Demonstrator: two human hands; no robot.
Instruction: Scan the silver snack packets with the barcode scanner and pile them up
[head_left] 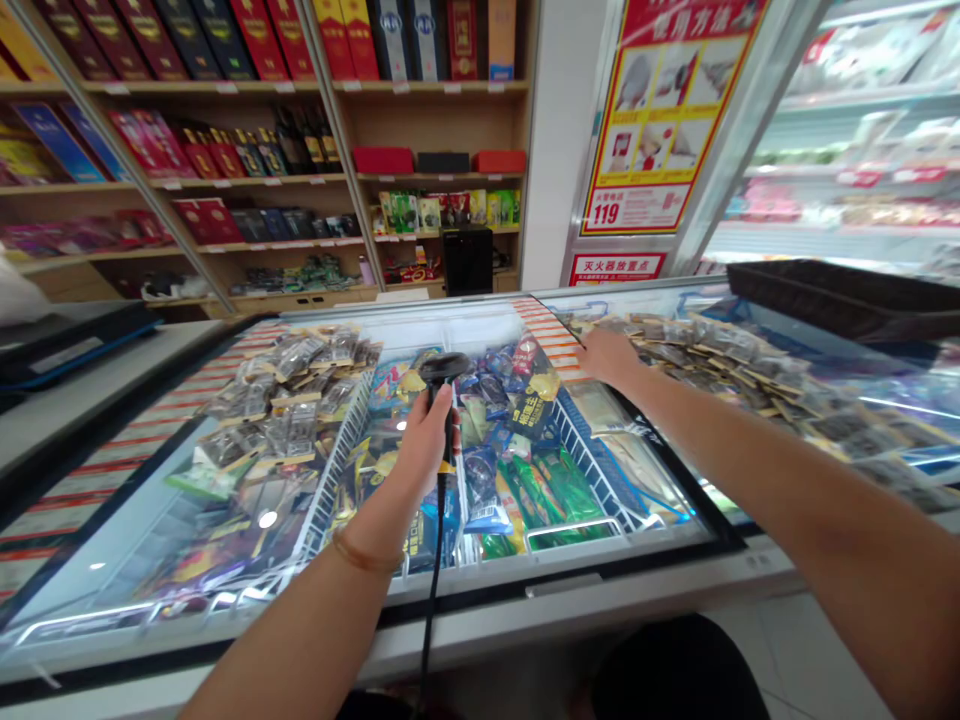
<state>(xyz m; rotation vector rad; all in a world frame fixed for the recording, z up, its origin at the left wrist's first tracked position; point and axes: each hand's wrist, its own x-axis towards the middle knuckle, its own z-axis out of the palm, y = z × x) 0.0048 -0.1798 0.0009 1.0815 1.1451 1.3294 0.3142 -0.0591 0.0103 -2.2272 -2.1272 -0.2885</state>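
My left hand [433, 430] is wrapped round the handle of a black barcode scanner [444, 368], whose cord runs down toward my body. The scanner is held above the glass top of a chest freezer [480, 585]. My right hand [609, 357] reaches far forward, fingers curled, at the end of an overlapping row of white and orange striped packets [551, 335]. What its fingertips touch or hold is hidden. Small dark packets with tan edges [292, 385] lie piled on the glass to the left. More such packets [720, 360] are spread out to the right.
Under the glass, white wire baskets [330, 480] hold bagged frozen goods. Another striped row [142, 430] runs along the left side. A black tray [840, 295] stands at the right, a dark device [67, 340] at the left. Shelves [435, 88] with boxes and bottles line the back.
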